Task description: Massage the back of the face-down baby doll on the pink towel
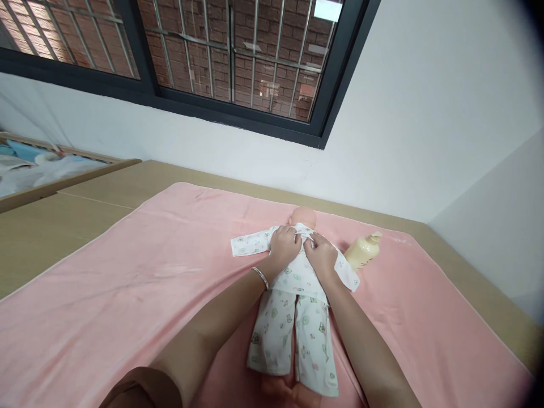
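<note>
A baby doll [303, 217] lies on a pink cloth [178, 238], its head toward the wall and its feet toward me. It wears a white patterned shirt [297, 275] and loose matching trousers [274, 334]. My left hand [285, 243], with a bangle at the wrist, rests on the shirt's upper chest, its fingers bent at the collar. Close beside it, my right hand [321, 253] has its fingers curled on the same part of the shirt. Both hands look closed on the shirt fabric near the neckline. One sleeve stretches out left; the other slants down right.
A pale yellow bottle [362, 252] lies to the right of the doll. The cloth covers a wooden table [97, 198] against a white wall [403, 113]. A barred window [238, 51] is above. At far left stands a wooden-edged bin [63, 170] with bluish-white items.
</note>
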{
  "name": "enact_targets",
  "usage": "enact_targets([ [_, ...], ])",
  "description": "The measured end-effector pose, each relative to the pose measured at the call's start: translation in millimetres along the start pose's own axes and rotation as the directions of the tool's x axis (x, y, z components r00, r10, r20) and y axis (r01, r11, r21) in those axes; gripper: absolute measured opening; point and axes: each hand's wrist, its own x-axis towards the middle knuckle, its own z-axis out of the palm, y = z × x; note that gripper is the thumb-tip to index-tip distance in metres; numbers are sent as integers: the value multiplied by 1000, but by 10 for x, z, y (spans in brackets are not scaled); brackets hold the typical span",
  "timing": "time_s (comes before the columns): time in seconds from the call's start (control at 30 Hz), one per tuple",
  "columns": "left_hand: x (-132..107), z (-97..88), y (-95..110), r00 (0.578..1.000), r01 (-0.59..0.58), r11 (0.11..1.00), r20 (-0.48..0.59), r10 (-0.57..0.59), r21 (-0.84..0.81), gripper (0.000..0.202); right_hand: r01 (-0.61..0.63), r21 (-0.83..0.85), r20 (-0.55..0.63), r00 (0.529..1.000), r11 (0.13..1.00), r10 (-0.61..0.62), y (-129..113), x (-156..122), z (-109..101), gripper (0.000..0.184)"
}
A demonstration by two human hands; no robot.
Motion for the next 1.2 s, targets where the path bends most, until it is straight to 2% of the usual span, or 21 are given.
enact_targets([
  [0.13,12,7,3,999,55,998,1,-55,4,16,-32,-27,64,997,999,34,-17,25,-26,38],
  [0.33,53,17,-22,996,37,999,79,-36,-2,19,99,-9,146,984,995,-97,89,115,46,43],
  [0.43,65,19,-28,994,23,1000,107,-23,-4,21,113,-1,183,977,994,-111,148,143,100,45],
  [1.2,65,23,-27,991,63,998,120,-61,-15,24,109,31,163,980,994,-112,138,154,91,45],
])
